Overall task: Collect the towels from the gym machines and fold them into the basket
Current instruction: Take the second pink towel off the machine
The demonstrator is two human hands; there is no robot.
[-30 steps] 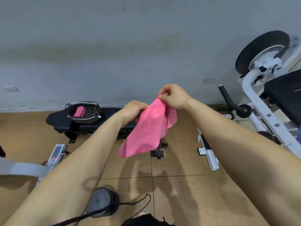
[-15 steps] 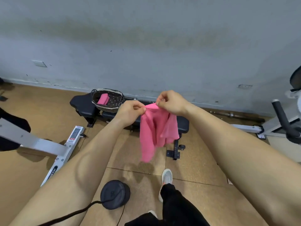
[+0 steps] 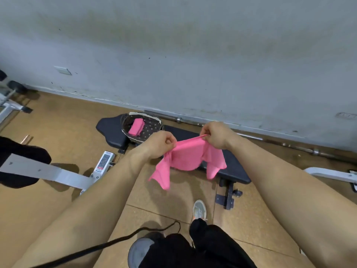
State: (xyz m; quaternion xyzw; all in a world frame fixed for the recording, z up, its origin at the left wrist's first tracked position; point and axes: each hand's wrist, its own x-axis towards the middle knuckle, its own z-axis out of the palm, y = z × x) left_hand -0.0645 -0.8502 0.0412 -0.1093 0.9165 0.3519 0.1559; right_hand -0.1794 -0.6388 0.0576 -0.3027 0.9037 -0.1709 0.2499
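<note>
Near the grey wall (image 3: 193, 55), facing one black padded table (image 3: 234, 168): we count two pink towels, one basket, two hands. The held towel (image 3: 190, 157) hangs in the air between the hands, overlapping the table's right half in our view. Its top edge is pulled nearly straight; the rest droops in loose folds, with two corners pointing down, the left one lower. Plain bright pink, no pattern we can make out. Left hand (image 3: 160, 145): fingers clenched round the top left corner. Right hand (image 3: 217, 135): fingers and thumb pinching the top right corner, slightly higher. The folded towel (image 3: 136, 127) lies as a small rectangle inside the basket (image 3: 142, 114), which sits on the table's left end. Basket lining dark with pale dots, pale trim at the rim. We also note one barbell (image 3: 251, 136) on the floor (image 3: 67, 136) along the wall, one white machine frame (image 3: 48, 172) at left, one grey shoe (image 3: 199, 209).
</note>
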